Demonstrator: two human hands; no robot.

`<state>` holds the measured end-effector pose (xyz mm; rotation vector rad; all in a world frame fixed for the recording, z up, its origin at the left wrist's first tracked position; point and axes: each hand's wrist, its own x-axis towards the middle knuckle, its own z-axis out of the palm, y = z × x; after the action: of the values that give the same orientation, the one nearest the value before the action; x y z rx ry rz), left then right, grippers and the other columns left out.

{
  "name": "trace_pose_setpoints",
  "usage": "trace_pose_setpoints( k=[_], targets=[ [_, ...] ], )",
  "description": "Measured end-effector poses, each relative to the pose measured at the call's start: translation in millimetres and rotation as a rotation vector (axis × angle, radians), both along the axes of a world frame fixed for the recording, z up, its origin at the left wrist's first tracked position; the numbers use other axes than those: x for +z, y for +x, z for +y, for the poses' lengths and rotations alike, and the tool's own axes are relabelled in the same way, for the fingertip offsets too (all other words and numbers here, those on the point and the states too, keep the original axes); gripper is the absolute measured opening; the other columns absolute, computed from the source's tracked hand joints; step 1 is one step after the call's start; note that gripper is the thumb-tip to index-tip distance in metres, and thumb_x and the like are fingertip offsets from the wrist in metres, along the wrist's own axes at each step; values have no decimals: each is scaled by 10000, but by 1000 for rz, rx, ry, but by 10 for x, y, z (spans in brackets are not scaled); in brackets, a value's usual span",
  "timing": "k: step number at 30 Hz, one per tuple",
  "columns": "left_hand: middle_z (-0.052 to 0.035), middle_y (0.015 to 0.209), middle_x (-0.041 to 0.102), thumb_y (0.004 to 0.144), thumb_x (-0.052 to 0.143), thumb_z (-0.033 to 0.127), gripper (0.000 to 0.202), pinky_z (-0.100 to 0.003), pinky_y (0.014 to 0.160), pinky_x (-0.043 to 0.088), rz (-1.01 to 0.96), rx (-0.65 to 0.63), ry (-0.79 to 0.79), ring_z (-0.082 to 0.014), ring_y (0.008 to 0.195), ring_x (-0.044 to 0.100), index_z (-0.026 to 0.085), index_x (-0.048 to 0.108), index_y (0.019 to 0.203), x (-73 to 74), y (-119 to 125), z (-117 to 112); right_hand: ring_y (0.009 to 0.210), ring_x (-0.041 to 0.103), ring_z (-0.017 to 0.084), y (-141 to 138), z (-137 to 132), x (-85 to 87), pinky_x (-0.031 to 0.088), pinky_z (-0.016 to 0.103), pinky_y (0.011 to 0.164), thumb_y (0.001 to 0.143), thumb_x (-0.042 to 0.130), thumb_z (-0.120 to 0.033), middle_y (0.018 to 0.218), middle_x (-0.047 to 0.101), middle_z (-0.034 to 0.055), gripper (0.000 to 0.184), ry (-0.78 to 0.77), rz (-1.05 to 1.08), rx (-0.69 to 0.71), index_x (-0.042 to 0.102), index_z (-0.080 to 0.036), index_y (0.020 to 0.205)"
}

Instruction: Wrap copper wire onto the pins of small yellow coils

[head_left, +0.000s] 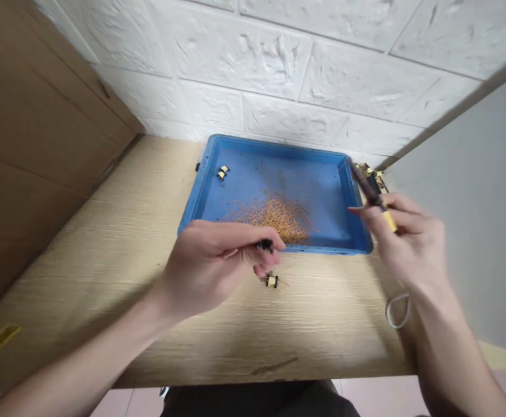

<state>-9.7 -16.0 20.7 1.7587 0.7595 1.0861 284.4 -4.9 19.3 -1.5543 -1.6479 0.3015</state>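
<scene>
My left hand (222, 260) is closed over the front rim of a blue tray, pinching a small black part (264, 245) between thumb and fingers. Just below those fingertips, a small yellow-and-black coil part (272, 281) with thin wire ends lies on the wooden table. My right hand (413, 243) wraps around a hand tool (372, 191) with a dark, blurred tip and a black-and-yellow handle. It is raised by the tray's right edge, and the tool's exact kind is unclear. In the blue tray (274, 145) lies a heap of orange wire clippings (281, 217).
Small yellow-and-black coil parts (222, 172) sit in the tray's far left corner. More parts (374, 174) are beyond its right side. A white cord loop (397, 311) lies near my right wrist. Cardboard (39, 127) stands left, a white brick wall (244, 52) behind, a grey panel (474, 220) right.
</scene>
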Motion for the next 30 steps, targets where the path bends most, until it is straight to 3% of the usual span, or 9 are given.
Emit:
trace_pose_setpoints(
  k=[4,8,16,24,30],
  targets=[
    [38,717,765,917,719,86,175,-172,541,584,-66,204,-172,-82,534,657,226,812,867,-25,-13,68,857,677,190,-103,-20,-57,500,345,754,957,750,-345,990,707,60,323,-82,-111,253,730,-208,665],
    [30,717,782,922,743,144,121,-167,548,587,-17,241,-231,-81,531,654,223,834,908,-58,-22,124,887,668,183,-201,-59,-113,522,331,774,945,748,-256,1021,660,81,309,-23,-188,355,676,-182,654],
    [50,742,795,926,749,143,160,-119,565,581,31,206,-194,-60,539,671,265,840,975,-112,-20,137,974,680,213,-181,-109,-90,541,372,875,950,735,-241,1113,635,119,172,-46,-239,425,772,-165,800],
    [11,764,808,945,740,211,89,-185,585,632,69,212,-134,-101,568,710,192,825,964,-116,-10,137,983,660,196,-212,-129,-88,536,349,873,946,748,-246,1101,630,100,188,-69,-208,468,735,-180,770],
    [25,786,810,942,701,156,171,-186,591,640,96,179,-112,-107,599,735,203,798,810,-134,-15,145,964,669,203,-233,-136,-77,544,346,860,952,750,-262,1096,634,99,172,-71,-216,477,749,-183,800]
  ],
)
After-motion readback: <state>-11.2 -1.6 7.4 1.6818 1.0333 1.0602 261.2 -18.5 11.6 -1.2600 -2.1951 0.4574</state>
